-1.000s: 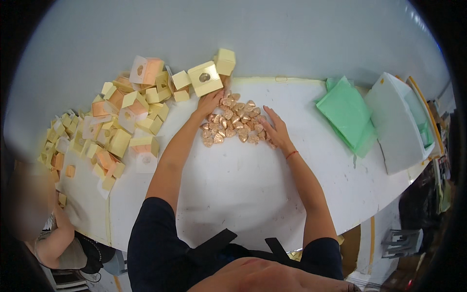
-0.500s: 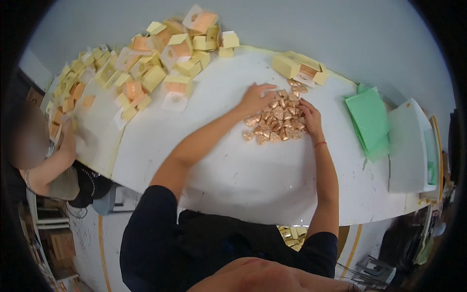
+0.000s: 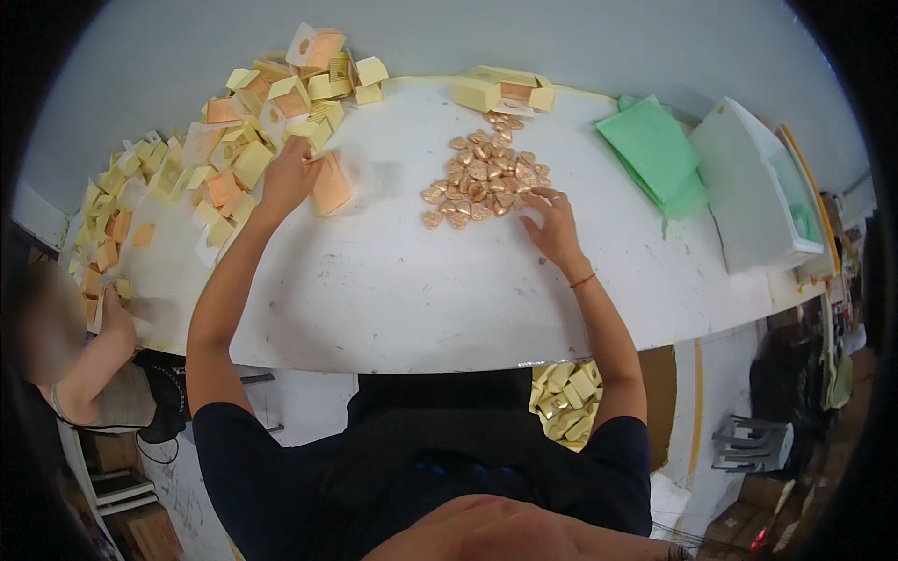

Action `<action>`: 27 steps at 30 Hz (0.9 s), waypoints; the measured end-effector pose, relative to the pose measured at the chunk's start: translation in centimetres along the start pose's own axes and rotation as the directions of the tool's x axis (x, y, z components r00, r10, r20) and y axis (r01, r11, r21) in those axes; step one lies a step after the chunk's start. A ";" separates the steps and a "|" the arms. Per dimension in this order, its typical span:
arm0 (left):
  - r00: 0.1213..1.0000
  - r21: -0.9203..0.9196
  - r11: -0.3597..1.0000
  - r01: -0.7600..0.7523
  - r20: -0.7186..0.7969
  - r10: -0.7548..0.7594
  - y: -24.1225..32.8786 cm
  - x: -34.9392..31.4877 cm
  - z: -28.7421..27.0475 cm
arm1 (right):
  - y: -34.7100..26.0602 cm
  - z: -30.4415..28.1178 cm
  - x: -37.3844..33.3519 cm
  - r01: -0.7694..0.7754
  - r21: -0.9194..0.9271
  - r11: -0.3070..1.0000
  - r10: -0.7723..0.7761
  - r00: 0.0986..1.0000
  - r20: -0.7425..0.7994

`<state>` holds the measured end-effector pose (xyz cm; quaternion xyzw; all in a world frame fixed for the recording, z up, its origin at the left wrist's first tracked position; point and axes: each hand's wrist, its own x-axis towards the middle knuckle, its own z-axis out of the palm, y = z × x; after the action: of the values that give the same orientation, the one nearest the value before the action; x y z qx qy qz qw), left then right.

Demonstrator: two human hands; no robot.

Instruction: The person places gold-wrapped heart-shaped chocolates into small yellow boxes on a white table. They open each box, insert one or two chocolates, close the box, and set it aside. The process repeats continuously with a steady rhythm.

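Along the left end of the bench point(image 3: 393, 304) a heap of small cartons point(image 3: 251, 164) runs up to the far edge: smooth pale-yellow card, some faces ribbed, with peach insides and translucent flaps. At the heap's left end, near the bench's edge, is a co-worker's hand point(image 3: 112, 307). The person's left hand point(image 3: 292, 173), at the heap's right fringe, is closed on a single carton point(image 3: 332, 185). Right of this, about midway along the bench and nearer its far edge, lies a loose pile of foil pieces point(image 3: 482, 178), rounded and roughly heart-shaped; behind it, a longer yellow box point(image 3: 479, 92) lies against the far edge. The right hand point(image 3: 554, 229) has its fingers loosely spread at the pile's right side; whether the tips touch foil I cannot tell. Farther right come thin green sheets point(image 3: 650, 154) and, at the bench's right end, a white bin point(image 3: 753, 201) with straight walls.

Half a second ago the left hand was by the pile's left side, without a carton; the right hand has stayed beside the pile.

The held carton is tilted, peach face showing, with a see-through flap out to its right. The pile shines coppery, its surfaces creased.
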<state>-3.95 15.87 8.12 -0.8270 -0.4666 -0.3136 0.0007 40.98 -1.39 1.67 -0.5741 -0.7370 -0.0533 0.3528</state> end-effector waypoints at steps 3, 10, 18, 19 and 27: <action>0.969 -0.369 0.908 0.200 -0.060 -0.238 1.5 -4.6 1.5 | -1.6 0.8 0.6 0.045 0.088 0.995 -0.045 0.999 -0.005; 0.792 -0.306 0.732 0.608 0.290 -0.537 14.3 -17.3 -0.3 | -0.8 3.5 2.1 -0.181 0.111 0.977 0.177 0.983 0.041; 0.968 -0.389 0.887 0.249 0.125 -0.217 15.0 -21.7 0.4 | -21.4 -1.7 -2.5 -0.053 0.775 0.630 -0.053 0.992 0.111; 0.944 -0.536 0.777 0.329 0.159 -0.290 15.5 -21.8 1.9 | -23.0 -0.3 -2.5 -0.033 0.725 0.688 -0.063 0.992 0.106; 0.933 -0.633 0.700 0.330 0.108 -0.343 17.2 -22.0 3.6 | -21.3 4.1 -2.0 -0.019 0.448 0.894 -0.167 0.912 0.373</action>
<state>3.13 -9.79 -1.22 -0.6747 -0.4741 -0.4561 -0.3347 20.44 -8.22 4.41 -0.4482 -0.8079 0.2210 0.3123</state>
